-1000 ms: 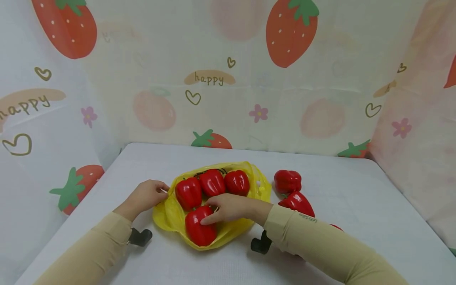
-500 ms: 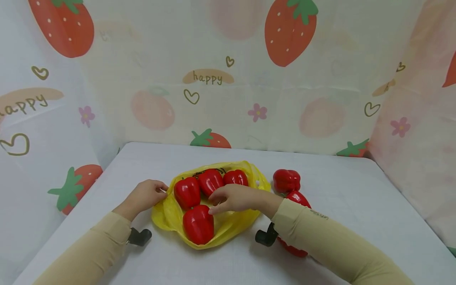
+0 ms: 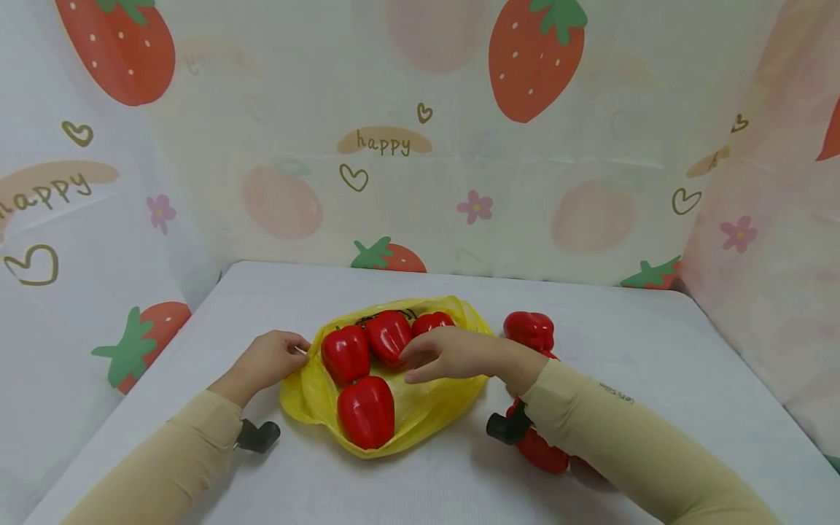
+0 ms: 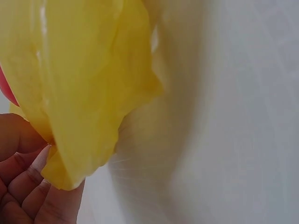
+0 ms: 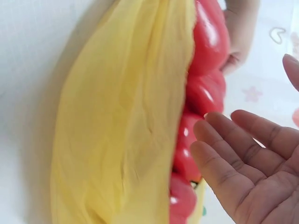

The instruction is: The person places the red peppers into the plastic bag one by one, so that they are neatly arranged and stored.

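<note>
A yellow plastic bag (image 3: 433, 412) lies spread at mid-table with its mouth gaping. Inside it sit several glossy red bell peppers; the nearest bell pepper (image 3: 366, 413) rests at the front rim. My left hand (image 3: 269, 359) pinches the bag's left rim, and in the left wrist view the thumb (image 4: 21, 135) and fingers grip the yellow film. Over the bag's right part hovers my right hand (image 3: 462, 354), holding nothing. In the right wrist view its fingers (image 5: 219, 165) are extended beside the peppers. It partly covers the rear right pepper (image 3: 431, 321).
Right of the bag, one loose red bell pepper (image 3: 529, 331) lies toward the back, with more loose peppers partly hidden by my right sleeve (image 3: 604, 419). Another loose pepper (image 3: 542, 450) lies close under the right forearm. A printed curtain (image 3: 400, 197) hangs behind the white table (image 3: 295, 292).
My right hand has let go of the front pepper in the bag and moved back to the right, fingers loosening. The left hand stays at the bag's rim.
</note>
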`<state>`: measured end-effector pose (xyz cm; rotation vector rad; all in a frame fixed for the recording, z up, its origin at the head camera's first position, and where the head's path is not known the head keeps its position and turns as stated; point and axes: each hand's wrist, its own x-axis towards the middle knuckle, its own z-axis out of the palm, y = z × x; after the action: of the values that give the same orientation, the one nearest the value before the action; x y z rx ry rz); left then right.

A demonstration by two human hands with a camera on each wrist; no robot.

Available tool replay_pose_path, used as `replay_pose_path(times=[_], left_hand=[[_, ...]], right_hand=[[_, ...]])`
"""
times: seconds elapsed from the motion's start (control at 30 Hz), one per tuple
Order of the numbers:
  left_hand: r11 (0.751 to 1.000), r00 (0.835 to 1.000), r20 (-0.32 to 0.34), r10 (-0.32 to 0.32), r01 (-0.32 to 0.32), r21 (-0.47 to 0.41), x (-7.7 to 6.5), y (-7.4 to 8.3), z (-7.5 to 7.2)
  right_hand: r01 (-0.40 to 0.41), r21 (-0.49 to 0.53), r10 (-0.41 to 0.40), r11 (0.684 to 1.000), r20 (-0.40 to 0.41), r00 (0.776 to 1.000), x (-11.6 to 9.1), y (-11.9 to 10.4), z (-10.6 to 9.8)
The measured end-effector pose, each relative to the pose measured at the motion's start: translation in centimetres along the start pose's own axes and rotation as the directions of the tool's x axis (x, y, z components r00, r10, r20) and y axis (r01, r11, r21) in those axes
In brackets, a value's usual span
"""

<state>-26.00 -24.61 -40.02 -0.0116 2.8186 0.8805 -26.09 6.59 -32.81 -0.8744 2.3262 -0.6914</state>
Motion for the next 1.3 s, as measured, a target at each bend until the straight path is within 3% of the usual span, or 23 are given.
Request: replay_pose_path(times=[0.3,0.57,0.83,1.3], left_hand=[[1.0,1.0,0.003,0.004,-0.004,0.005,-0.1,0.1,0.0],[1.0,1.0,0.005,0.003,-0.003,0.007,0.0,0.2,0.0],[1.0,1.0,0.005,-0.003,0.003,0.013,0.3,0.5,0.0],[1.0,1.0,-0.007,0.002,-0.002,0.016,0.8,1.0,-0.1]], right_hand=[[-0.078,0.015,0.079,0.997,-0.049,0.996,-2.7,1.2,-2.4],[-0.103,0.094,0.114,0.99,-0.122,0.986,-5.5,3.7,-4.6],[-0.141,0.044,0.148,0.989,-0.225,0.963,-7.9,6.6,-6.2],[-0.171,0.112,0.195,0.979,-0.254,0.947,-12.2,10.4,-7.4]])
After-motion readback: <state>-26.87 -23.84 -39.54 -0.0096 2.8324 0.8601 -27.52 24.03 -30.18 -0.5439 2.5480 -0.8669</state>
